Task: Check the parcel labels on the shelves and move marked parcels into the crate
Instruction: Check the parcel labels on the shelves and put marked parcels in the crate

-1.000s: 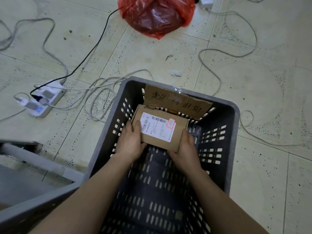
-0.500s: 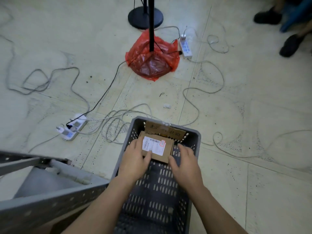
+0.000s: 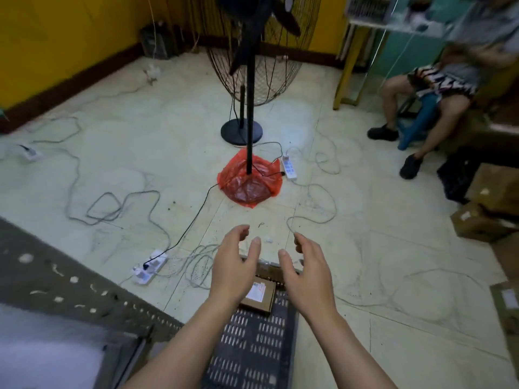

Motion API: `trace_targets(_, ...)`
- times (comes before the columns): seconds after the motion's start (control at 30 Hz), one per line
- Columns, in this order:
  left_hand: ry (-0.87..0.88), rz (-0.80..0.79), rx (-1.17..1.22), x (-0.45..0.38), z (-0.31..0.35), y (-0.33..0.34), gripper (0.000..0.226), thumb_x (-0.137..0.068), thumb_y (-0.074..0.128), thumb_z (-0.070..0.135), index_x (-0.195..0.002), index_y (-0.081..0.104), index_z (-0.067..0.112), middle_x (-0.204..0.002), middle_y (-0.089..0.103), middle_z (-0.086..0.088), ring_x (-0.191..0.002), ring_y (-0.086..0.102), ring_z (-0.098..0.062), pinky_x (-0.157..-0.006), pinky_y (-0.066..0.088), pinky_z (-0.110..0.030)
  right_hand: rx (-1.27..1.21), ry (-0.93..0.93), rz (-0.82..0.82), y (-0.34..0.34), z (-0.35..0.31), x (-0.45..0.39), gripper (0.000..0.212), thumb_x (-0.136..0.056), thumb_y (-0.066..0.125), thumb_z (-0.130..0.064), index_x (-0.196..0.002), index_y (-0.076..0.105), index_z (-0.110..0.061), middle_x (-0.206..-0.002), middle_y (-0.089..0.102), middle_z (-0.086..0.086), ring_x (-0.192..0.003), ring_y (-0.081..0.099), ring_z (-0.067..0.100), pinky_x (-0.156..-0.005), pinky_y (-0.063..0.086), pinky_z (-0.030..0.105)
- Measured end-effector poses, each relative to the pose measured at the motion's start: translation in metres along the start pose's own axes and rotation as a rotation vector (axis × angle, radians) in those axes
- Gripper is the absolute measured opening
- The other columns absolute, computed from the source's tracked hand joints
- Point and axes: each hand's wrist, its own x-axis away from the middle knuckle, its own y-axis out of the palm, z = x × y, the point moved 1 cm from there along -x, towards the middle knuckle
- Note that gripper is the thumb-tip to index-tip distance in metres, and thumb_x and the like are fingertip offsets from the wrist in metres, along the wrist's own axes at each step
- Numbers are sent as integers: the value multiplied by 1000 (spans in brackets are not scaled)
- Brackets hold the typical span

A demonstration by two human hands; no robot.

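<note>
A small cardboard parcel (image 3: 260,296) with a white label and a red mark lies inside the dark grey slotted crate (image 3: 252,346) on the floor, against a cardboard piece (image 3: 269,272) at the crate's far end. My left hand (image 3: 234,269) and my right hand (image 3: 304,272) hover above the crate, apart from the parcel, fingers relaxed and slightly curled, holding nothing. My forearms hide part of the crate's sides.
A grey metal shelf (image 3: 56,299) sits at the lower left. Cables and power strips (image 3: 148,268) lie over the tiled floor. A fan stand (image 3: 242,130) and a red bag (image 3: 250,182) stand ahead. A seated person (image 3: 421,102) and cardboard boxes (image 3: 483,217) are at the right.
Both hands have let go of the parcel, which now lies in the crate, and have lifted away. The camera has risen and tilted up, showing more of the room.
</note>
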Motion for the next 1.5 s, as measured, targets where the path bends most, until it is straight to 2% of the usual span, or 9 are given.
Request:
trace_targets(0.23, 78, 165, 180, 46, 107, -64, 23, -98, 54, 41, -121, 54, 37, -119, 60, 19, -115, 56, -1, -99, 49, -36, -143, -90, 118, -76, -93, 48, 49, -96, 56, -42, -142, 46, -29, -128, 51, -18, -120, 49, -1, -102, 47, 34)
trace_targets(0.4, 122, 251, 211, 98, 163, -101, 24, -98, 55, 39, -122, 56, 36, -120, 60, 19, -113, 56, 2, -96, 48, -28, -263, -137, 147, -120, -134, 88, 48, -96, 57, -42, -141, 48, -27, -125, 52, -19, -118, 50, -2, -100, 49, 36)
trace_targets(0.53, 111, 341, 242, 147, 194, -120, 18, -98, 55, 37, -116, 58, 36, -115, 62, 18, -107, 57, 8, -86, 45, -15, -328, -206, 117, -153, -151, 120, 46, -97, 56, -40, -141, 48, -29, -127, 53, -16, -116, 52, -2, -99, 50, 34)
trace_targets(0.63, 80, 427, 243, 195, 211, -134, 20, -97, 54, 37, -117, 58, 34, -114, 62, 21, -105, 56, 11, -84, 46, -17, -359, -278, 66, -176, -161, 147, 45, -97, 57, -40, -140, 49, -29, -130, 54, -15, -119, 52, -1, -100, 50, 34)
trace_targets(0.77, 27, 509, 291, 256, 220, -153, 26, -97, 53, 41, -121, 58, 34, -115, 63, 23, -106, 57, 11, -85, 47, -18, -387, -349, -20, -189, -172, 181, 46, -96, 56, -42, -140, 50, -28, -129, 55, -18, -119, 53, 0, -100, 50, 37)
trace_targets(0.93, 0, 644, 257, 323, 215, -188, 20, -98, 55, 34, -117, 60, 34, -108, 65, 28, -105, 57, 13, -80, 43, -3, -411, -430, -158, -179, -191, 225, 49, -96, 57, -45, -141, 48, -28, -129, 56, -14, -118, 55, 5, -100, 50, 42)
trace_targets(1.13, -60, 784, 203, 397, 195, -238, 18, -95, 53, 42, -112, 59, 39, -112, 64, 23, -104, 58, 8, -83, 47, -9, -449, -549, -318, -142, -225, 291, 49, -94, 57, -47, -139, 50, -29, -126, 57, -13, -119, 56, 6, -99, 51, 45)
trace_targets(1.33, -130, 893, 174, 493, 166, -295, 35, -89, 49, 53, -115, 60, 33, -115, 63, 15, -102, 59, 8, -72, 47, -6, -447, -605, -498, -97, -256, 383, 51, -94, 57, -50, -140, 46, -33, -129, 57, -11, -115, 57, 7, -96, 54, 44)
trace_targets(1.5, -235, 967, 122, 576, 136, -338, 41, -86, 45, 61, -117, 59, 38, -114, 63, 17, -104, 59, 2, -80, 49, -19, -447, -660, -604, -65, -278, 464, 49, -93, 56, -50, -139, 46, -33, -130, 57, -9, -117, 57, 10, -98, 52, 45)
